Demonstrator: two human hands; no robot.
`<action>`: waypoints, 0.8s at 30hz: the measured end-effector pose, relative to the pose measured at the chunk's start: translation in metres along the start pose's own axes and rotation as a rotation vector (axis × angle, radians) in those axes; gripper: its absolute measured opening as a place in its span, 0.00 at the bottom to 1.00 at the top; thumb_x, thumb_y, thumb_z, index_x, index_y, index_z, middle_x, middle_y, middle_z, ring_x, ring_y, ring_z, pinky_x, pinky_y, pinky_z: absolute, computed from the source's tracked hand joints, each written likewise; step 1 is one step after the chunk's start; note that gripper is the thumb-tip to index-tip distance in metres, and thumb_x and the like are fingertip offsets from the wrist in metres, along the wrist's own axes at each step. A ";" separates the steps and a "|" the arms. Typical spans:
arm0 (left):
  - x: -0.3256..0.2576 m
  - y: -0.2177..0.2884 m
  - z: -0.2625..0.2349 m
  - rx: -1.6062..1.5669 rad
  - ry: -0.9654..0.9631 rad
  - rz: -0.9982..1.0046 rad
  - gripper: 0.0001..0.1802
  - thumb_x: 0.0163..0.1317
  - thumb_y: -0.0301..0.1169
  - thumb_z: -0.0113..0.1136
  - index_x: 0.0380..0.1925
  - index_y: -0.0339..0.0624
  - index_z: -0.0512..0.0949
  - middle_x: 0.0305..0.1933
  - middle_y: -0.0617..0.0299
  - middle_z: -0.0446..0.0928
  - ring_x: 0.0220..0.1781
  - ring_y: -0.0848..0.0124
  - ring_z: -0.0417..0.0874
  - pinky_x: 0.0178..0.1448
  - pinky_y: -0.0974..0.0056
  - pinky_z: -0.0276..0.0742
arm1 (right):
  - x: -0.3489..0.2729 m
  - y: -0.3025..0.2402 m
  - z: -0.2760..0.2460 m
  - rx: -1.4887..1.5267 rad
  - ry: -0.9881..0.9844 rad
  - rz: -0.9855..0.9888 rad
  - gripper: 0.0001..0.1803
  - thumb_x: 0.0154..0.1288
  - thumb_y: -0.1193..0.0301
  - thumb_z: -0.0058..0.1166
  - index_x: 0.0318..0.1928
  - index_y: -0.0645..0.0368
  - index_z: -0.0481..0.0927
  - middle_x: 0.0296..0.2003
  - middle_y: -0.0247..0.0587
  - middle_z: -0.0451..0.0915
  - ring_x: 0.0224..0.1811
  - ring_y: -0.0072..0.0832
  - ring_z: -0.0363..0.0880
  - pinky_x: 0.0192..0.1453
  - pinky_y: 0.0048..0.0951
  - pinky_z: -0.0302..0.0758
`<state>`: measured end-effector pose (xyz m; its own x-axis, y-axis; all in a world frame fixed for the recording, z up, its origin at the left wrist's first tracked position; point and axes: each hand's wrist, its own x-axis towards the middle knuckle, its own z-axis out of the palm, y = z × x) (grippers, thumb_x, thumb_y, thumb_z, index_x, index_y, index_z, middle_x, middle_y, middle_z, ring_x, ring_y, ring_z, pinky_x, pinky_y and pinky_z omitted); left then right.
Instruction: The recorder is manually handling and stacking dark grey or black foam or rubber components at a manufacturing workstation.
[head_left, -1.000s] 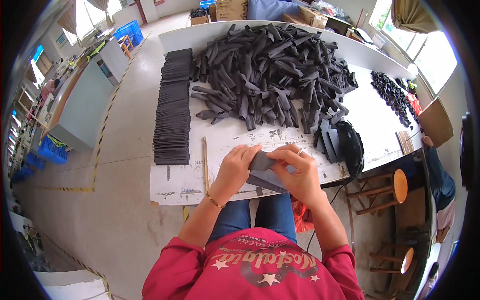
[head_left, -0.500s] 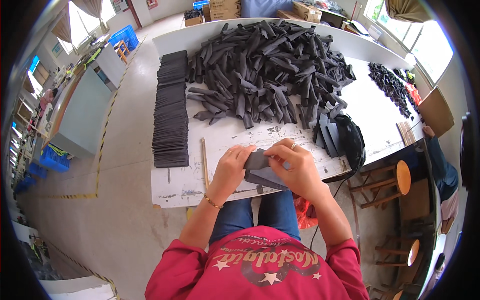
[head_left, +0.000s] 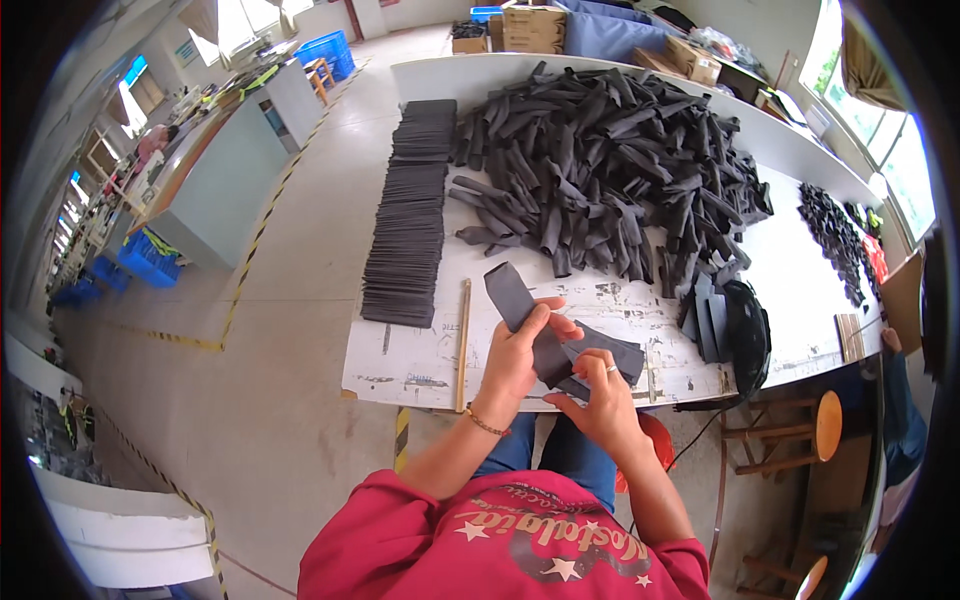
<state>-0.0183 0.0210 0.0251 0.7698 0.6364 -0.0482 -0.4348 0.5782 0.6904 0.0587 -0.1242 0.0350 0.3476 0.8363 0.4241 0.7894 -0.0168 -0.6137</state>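
A flat, dark grey fabric strip (head_left: 512, 297) stands tilted up from my left hand (head_left: 516, 352), whose thumb and fingers are closed around its middle. My right hand (head_left: 604, 408) is at the strip's lower end, fingers curled, thumb and fingertips gripping dark cloth there; exactly which layer is partly hidden. Just beyond the right fingers, a small stack of similar dark flat pieces (head_left: 622, 354) lies on the white table (head_left: 610, 297). To the left of my left hand, a thin wooden stick (head_left: 464, 345) lies pointing away from me.
A long row of tightly stacked dark pieces (head_left: 405, 225) runs along the table's left. A large heap of loose dark fabric tubes (head_left: 610, 160) covers the far middle. At right are grey flat pieces (head_left: 712, 322) beside a black bag (head_left: 748, 335). A wooden stool (head_left: 826, 425) stands below.
My hands have spread a little apart, and the strip is now upright and long in my left hand. The whole view has shifted, with the table appearing further right.
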 end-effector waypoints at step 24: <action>-0.007 -0.021 0.016 -0.189 0.114 0.136 0.20 0.72 0.40 0.52 0.51 0.32 0.73 0.37 0.58 0.80 0.46 0.60 0.84 0.58 0.59 0.75 | 0.010 0.015 0.008 0.011 0.130 -0.210 0.11 0.54 0.85 0.60 0.37 0.64 0.74 0.39 0.50 0.76 0.34 0.48 0.78 0.34 0.40 0.77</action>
<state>-0.0067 -0.0040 0.0223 0.6454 0.7620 -0.0523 -0.6184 0.5615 0.5498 0.0701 -0.1122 0.0243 0.2389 0.7434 0.6247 0.8461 0.1563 -0.5096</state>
